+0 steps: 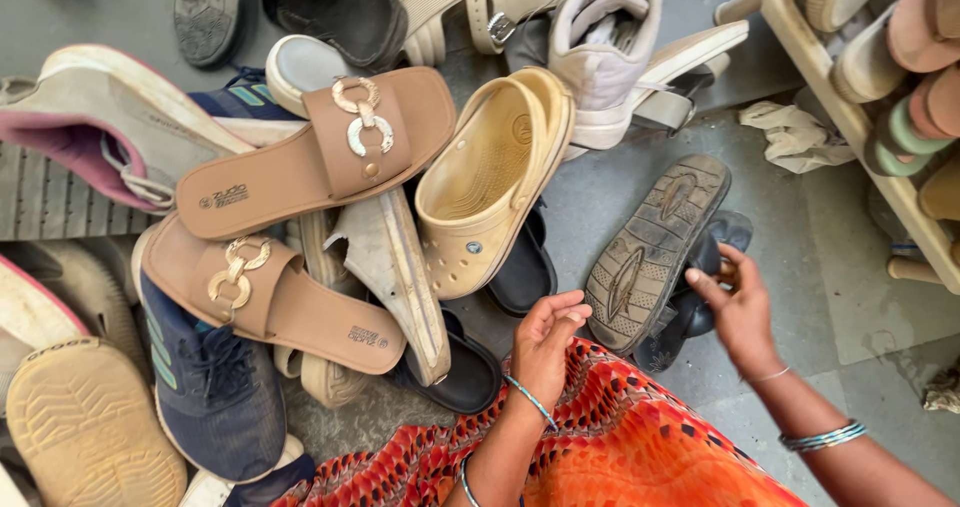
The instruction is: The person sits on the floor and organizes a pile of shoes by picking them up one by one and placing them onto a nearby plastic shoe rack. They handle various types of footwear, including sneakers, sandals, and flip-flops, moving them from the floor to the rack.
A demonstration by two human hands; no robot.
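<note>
Down on the grey floor [780, 267] the only open patch is lying to the right of the shoe heap, between the pile and the wooden rack [850, 117] crowding the right edge. The right hand [740, 307] is reaching forward over that gap, wrist bent, fingers closing on a dark sandal [715, 257] that is partly hiding beneath an upturned sandal sole [650, 252] — how firm that grip is, I cannot tell, since the fingertips are slipping out of sight behind the strap. The left hand [545, 342] is hovering just beside the sole's heel end, fingers curled loosely, palm open and holding nothing. Close by its thumb side a black slipper [525, 272] is peeking out under a yellow clog [490, 182]. Two tan slides with gold rings [320, 152] are sprawling across the heap's middle. An orange patterned garment [620, 447] is covering the lap, and the shoes along the left edge are running out of frame.
</note>
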